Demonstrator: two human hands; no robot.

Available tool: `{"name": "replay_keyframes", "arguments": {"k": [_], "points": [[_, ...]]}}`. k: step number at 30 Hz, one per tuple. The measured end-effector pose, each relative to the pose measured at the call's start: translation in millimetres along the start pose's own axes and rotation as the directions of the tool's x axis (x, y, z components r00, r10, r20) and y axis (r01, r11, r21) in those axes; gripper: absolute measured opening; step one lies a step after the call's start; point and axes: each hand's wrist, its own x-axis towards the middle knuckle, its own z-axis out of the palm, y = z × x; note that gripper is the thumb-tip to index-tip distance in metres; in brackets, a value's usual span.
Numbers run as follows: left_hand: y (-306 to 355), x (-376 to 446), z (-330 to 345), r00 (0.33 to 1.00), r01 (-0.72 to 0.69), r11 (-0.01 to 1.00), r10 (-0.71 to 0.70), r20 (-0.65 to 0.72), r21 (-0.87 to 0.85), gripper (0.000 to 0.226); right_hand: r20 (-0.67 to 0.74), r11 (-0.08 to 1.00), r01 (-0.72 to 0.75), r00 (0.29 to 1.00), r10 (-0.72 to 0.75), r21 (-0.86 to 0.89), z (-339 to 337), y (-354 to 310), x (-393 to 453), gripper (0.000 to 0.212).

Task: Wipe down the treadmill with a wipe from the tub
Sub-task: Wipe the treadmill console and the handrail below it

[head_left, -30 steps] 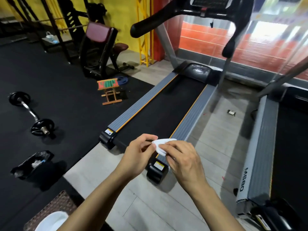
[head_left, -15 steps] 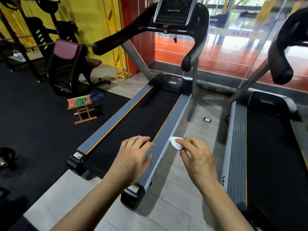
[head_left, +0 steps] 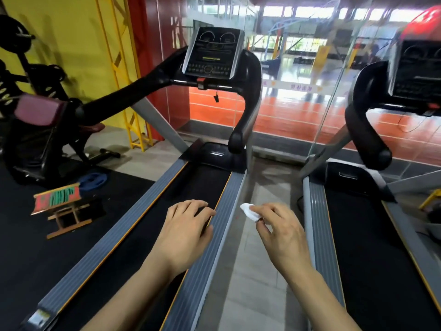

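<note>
The treadmill stretches ahead of me, with a black belt, grey ribbed side rails, black handlebars and a console at the far end. My right hand pinches a small folded white wipe over the floor gap just right of the treadmill's right rail. My left hand hovers palm down over the belt near that rail, fingers loosely spread, holding nothing. The tub is out of view.
A second treadmill stands parallel on the right, across a narrow tiled gap. On the left black mat sit a small wooden stool, a blue weight plate and a weight machine. Glass panels rise behind the treadmills.
My view lifted and moved forward along the treadmill, so the console now shows. My hands parted: the left let go of the wipe, the right kept it.
</note>
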Motion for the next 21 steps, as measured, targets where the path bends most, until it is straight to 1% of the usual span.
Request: {"name": "replay_keyframes", "arguments": {"k": [2, 5, 10, 15, 21], "points": [[-6.1, 36.4, 8.3, 1.0, -0.02, 1.0, 0.02, -0.01, -0.007, 0.034, -0.008, 0.999, -0.033, 0.999, 0.033, 0.005, 7.4, 17.8, 23.4, 0.034], [-9.3, 87.4, 19.6, 0.999, -0.04, 0.999, 0.039, -0.014, -0.015, 0.031, -0.02, 1.0, -0.027, 0.999, 0.027, 0.007, 17.4, 47.4, 56.6, 0.036], [-9.9, 170.7, 39.5, 0.998, -0.069, 0.997, 0.069, 0.005, -0.016, 0.039, -0.045, 0.998, -0.06, 0.997, 0.061, 0.02, 34.5, 105.4, 119.7, 0.036], [-7.8, 267.0, 61.8, 0.998, -0.065, 0.998, 0.065, -0.009, 0.019, 0.043, -0.045, 0.999, -0.026, 0.999, 0.027, 0.039, 56.9, 170.6, 195.1, 0.033], [-4.1, 389.1, 89.6, 0.996, -0.028, 0.998, 0.032, -0.08, 0.051, 0.049, -0.061, 0.994, 0.04, 0.998, -0.034, 0.099, 78.2, 255.2, 295.4, 0.036]]}}
